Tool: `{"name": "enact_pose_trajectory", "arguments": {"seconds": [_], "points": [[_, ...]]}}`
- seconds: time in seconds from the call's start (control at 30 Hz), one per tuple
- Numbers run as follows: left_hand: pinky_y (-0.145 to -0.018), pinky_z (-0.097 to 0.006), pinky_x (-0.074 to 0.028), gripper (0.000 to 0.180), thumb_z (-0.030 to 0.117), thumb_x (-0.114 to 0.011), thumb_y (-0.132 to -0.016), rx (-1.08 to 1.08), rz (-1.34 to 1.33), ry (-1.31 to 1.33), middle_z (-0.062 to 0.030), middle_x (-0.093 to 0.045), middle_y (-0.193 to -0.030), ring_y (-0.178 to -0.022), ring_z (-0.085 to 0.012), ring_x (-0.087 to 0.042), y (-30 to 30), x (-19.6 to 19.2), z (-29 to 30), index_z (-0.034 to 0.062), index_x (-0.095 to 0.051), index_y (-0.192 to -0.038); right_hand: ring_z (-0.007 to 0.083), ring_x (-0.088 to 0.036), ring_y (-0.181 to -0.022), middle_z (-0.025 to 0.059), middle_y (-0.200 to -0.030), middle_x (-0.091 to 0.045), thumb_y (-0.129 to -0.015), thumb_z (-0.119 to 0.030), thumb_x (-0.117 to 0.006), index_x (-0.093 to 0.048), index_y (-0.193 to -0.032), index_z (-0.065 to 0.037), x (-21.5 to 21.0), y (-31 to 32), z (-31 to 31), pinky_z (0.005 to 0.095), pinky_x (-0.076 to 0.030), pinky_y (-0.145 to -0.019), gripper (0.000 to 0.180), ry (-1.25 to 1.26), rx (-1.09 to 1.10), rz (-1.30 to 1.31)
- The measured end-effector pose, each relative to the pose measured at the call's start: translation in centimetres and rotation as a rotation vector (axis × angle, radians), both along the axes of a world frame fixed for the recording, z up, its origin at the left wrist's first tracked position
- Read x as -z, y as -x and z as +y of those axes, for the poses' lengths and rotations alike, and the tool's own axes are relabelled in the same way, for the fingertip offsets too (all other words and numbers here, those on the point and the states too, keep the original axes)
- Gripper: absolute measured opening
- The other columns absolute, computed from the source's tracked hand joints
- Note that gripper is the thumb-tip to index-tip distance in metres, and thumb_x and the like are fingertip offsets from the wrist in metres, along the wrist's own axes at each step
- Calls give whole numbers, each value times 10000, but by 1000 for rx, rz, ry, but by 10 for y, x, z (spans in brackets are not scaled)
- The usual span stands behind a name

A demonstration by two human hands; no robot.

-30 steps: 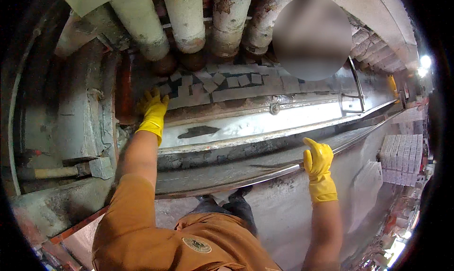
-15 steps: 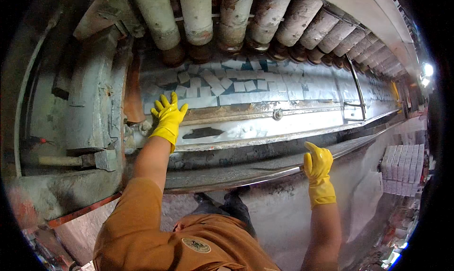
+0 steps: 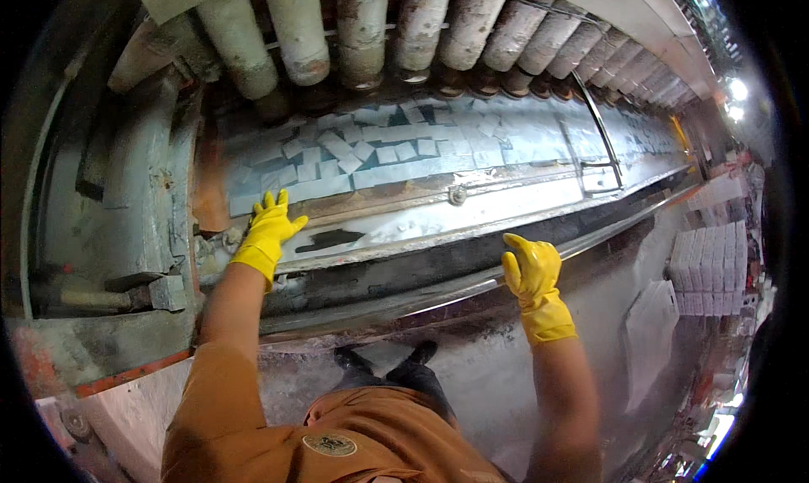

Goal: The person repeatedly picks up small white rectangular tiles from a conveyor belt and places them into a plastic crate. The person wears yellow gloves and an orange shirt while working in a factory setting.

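Observation:
My left hand [image 3: 268, 234], in a yellow rubber glove, reaches over the near left edge of a long machine bed. Its fingers are spread and it holds nothing I can see. Many thin pale rectangular pieces [image 3: 396, 152] lie flat on the wet-looking bed, just beyond that hand. Farther right, my right hand [image 3: 533, 276], gloved in yellow too, hovers by the shiny metal rail [image 3: 455, 296] along the machine's front. Its fingers are loosely curled, thumb near the forefinger, with nothing visible in them.
A row of thick, worn cylinders [image 3: 362, 36] hangs over the bed's far side. A slim metal bar frame [image 3: 601, 133] crosses the bed at right. The hammer [image 3: 164, 293] rests on the left ledge. Stacked white blocks [image 3: 708, 260] stand at far right.
The whole view has shifted a little. My left hand has drawn back slightly from the pieces toward the near edge. The right hand's fingers are curled a bit more; it stays by the rail.

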State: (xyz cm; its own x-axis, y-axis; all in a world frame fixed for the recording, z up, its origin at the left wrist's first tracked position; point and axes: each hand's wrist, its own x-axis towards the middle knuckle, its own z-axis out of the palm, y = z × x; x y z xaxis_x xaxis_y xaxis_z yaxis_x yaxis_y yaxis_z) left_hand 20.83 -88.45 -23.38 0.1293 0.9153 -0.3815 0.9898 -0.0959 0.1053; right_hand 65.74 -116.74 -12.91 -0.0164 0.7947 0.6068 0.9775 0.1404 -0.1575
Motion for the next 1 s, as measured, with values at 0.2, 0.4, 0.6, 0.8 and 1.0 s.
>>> {"name": "enact_pose_trajectory", "arguments": {"seconds": [0.2, 0.4, 0.6, 0.8, 1.0], "points": [[-1204, -448, -303, 879, 586, -694, -870, 308, -297, 95, -241, -453, -1545, -1451, -369, -408, -32, -54, -33, 67, -441, -1533, 332, -616, -597, 102, -651, -634, -830, -310, -747, -728, -1021, -92, 1, -2, -1, 452, -465, -594, 290, 5, -7, 47], [-1129, -439, -401, 714, 480, -704, -921, 717, -638, 215, -249, -560, -1437, -1335, -387, -532, -157, -160, -181, 54, -518, -1463, 323, -645, -597, 113, -651, -659, -859, -378, -739, -731, -988, -100, 15, -13, -5, 452, -491, -596, 307, -51, 14, 46], [-801, -480, -560, 744, 590, -743, -808, 547, -114, -330, -196, -709, -1114, -979, -355, -700, -250, -116, -255, 53, -599, -1303, 317, -649, -579, 102, -642, -661, -866, -404, -730, -717, -879, -114, 30, -9, 2, 454, -500, -593, 290, -162, -33, 138], [-828, -489, -551, 601, 589, -793, -748, 461, -46, -326, -174, -739, -1024, -977, -382, -699, -273, -128, -251, 101, -702, -1087, 343, -669, -630, 128, -680, -677, -915, -379, -683, -713, -974, -84, 21, -14, -7, 478, -513, -606, 303, -81, -45, 262], [-834, -489, -548, 737, 566, -838, -697, 488, 1, -499, -188, -733, -1033, -967, -391, -695, -280, -126, -265, 84, -670, -1228, 375, -629, -1108, 217, -1191, -675, -917, -199, -694, -645, -1217, -35, 32, -28, -118, 464, -482, -1022, 345, -491, -259, 431]]}}
